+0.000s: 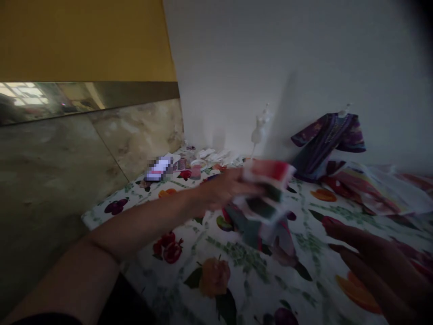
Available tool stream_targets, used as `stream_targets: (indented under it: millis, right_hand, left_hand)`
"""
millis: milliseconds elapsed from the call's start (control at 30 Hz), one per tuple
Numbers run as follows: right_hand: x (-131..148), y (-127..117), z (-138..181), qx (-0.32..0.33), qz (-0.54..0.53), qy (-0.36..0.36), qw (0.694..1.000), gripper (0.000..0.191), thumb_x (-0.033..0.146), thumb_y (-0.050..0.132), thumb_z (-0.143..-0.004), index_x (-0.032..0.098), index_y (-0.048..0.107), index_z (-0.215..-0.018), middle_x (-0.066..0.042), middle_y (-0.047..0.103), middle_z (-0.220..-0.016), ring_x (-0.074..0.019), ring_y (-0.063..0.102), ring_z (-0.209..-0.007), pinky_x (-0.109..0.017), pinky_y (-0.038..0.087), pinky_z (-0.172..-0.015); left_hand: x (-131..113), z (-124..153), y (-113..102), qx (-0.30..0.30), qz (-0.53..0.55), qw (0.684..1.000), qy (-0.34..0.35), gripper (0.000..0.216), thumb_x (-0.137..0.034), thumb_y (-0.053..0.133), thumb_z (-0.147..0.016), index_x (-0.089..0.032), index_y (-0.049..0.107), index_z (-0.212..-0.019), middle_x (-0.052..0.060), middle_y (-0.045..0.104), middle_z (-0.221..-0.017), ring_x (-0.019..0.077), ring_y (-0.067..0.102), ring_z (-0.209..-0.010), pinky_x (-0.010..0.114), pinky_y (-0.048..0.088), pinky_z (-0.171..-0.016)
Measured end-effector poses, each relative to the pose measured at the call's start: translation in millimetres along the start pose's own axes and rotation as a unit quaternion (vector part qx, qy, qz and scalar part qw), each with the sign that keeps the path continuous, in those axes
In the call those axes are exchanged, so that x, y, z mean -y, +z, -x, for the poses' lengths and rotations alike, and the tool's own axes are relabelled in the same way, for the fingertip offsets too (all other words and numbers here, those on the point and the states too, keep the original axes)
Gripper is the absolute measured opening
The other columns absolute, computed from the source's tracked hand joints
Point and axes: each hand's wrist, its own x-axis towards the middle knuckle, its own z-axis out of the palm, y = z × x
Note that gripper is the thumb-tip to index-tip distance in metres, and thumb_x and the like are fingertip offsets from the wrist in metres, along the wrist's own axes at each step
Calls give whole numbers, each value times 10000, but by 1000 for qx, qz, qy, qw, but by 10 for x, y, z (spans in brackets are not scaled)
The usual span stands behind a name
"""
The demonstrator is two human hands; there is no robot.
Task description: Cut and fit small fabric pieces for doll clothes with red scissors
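Note:
My left hand reaches out over a table covered with a fruit-print cloth. It is closed on a small bunched piece of fabric in red, white and dark green, held a little above the cloth and blurred by motion. My right hand hovers at the lower right with its fingers stretched out and apart, holding nothing. Its fingertips point towards the fabric but do not touch it.
A tiny purple patterned garment hangs on a small white mannequin against the white wall. A second bare white mannequin stands left of it. More coloured fabric lies at the right. Small items and a pink-filled container sit in the far corner.

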Motion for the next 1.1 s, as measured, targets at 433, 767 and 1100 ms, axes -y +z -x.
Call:
stream_targets:
  millis: [433,767,1100]
  right_hand:
    - [52,38,15,96,6,54,994,272,474,528,-1006,294,622,-1186,-86,694,-1212,-287,673,-1135,-435,587,-913]
    - [276,315,211,241,111,-77,961,528,491,668,-935,345,564,-1431,-127,399,-1619,-412,472,-1416,-545,550,-1028]
    - [199,54,18,102,113,-38,988,440,459,464,-1043,252,560,-1418,-169,560,-1454,-353,611,-1267,-503,565,-981]
  left_hand:
    - [-309,396,-1777,-325,-441,834,-66,353,-287,725,-747,-109,649,-1042,66,734,-928,263,640,-951,388,535,-882]
    - [238,86,-953,-125,-680,720,61,372,-306,528,-934,-183,585,-1281,121,584,-1361,286,513,-1311,406,380,-1133]
    - [625,-144,-353,70,-623,777,54,238,-246,505,-913,-194,665,-1082,87,717,-1096,253,679,-1020,325,500,-867]
